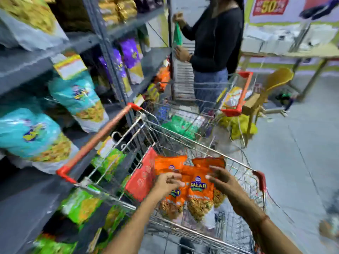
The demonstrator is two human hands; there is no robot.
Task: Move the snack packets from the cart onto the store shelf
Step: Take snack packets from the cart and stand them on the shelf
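Grey store shelf (88, 43) flanks wire cart (183, 143) on pale floor (293, 162).

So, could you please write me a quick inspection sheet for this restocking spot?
Surface: grey store shelf, stocked with teal, purple and green packets.
Job's things: orange snack packets upright in the wire cart.
Clutter: red card in the cart.
Hands: left hand gripping a packet; right hand open, touching another.
Cables: nothing seen.
Surroundings: second cart; a person in a black top; yellow chair.
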